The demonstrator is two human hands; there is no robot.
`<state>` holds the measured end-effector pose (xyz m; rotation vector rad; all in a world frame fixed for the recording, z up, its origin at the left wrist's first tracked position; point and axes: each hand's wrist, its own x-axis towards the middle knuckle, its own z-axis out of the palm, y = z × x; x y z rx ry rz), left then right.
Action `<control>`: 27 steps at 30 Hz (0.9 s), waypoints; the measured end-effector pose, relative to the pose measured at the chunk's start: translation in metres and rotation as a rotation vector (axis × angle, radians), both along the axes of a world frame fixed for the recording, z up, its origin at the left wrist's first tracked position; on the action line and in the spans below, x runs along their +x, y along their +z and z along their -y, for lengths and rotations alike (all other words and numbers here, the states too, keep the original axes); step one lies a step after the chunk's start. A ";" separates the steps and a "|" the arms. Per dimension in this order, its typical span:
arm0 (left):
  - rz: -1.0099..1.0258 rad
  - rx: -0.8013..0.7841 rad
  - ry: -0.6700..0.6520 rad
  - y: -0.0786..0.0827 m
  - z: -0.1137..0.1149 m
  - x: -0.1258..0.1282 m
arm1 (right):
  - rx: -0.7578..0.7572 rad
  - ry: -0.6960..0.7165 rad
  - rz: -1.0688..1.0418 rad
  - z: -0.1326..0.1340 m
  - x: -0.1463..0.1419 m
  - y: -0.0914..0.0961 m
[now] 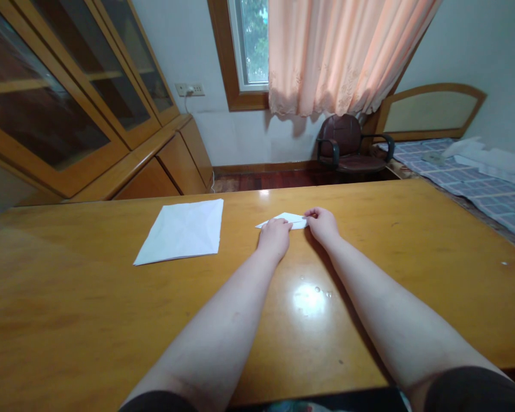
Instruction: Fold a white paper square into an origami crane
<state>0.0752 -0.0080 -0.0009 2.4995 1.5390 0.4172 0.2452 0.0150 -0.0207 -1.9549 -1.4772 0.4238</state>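
A small piece of folded white paper (288, 217), with a pointed left end, lies on the wooden table. My left hand (275, 236) rests on its near side, fingers bent together and pressing it against the tabletop. At the paper's right end, my right hand (323, 224) pinches the edge between thumb and fingers. My fingers partly cover the folds. To the left, apart from both hands, lies a stack of square white paper sheets (184, 230) with faint creases.
The glossy wooden table (90, 320) spans the foreground. Beyond its far edge stands a brown office chair (345, 143), under a pink curtain (326, 57). A glass-doored cabinet (154, 166) rises at left. At right is a bed (467, 177) with a checked cover and white pieces on it.
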 end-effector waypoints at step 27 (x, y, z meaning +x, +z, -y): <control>0.262 -0.124 0.221 -0.010 -0.018 -0.006 | -0.111 0.281 0.178 0.014 -0.015 0.016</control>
